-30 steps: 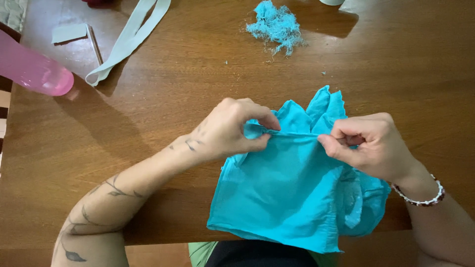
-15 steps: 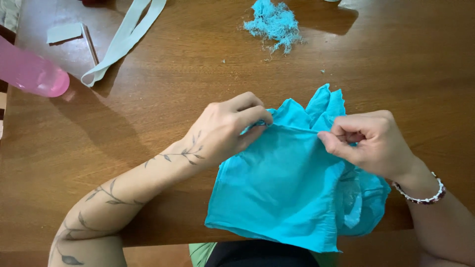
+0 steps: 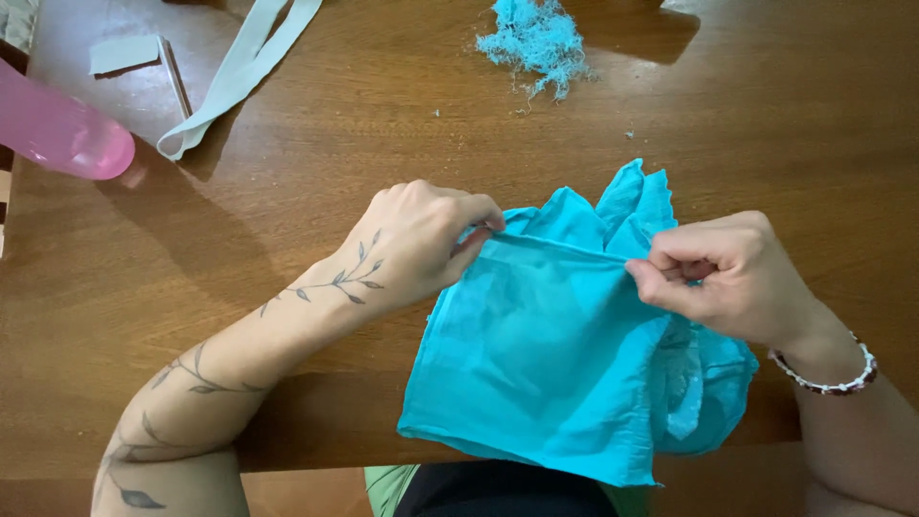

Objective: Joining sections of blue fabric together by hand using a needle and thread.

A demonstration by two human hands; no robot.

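Observation:
A turquoise cloth [image 3: 555, 364] lies on the wooden table [image 3: 383, 144] at its near edge and hangs partly over it. My left hand [image 3: 421, 239] pinches the cloth's folded top edge at the left. My right hand [image 3: 728, 273], with a beaded bracelet at the wrist, pinches the same edge at the right. The edge is stretched taut between both hands. Loose ruffled cloth bunches behind and under my right hand.
A tuft of turquoise thread scraps [image 3: 536, 38] lies at the back. A pale fabric strip [image 3: 239, 77], a small pale cloth piece [image 3: 124, 53] and a thin stick [image 3: 177, 77] lie at the back left. A pink rounded object [image 3: 57, 134] lies at the left edge.
Both hands keep their pinch on the cloth's edge. My left forearm has turned slightly, and the view has shifted a little; the cloth stays in place.

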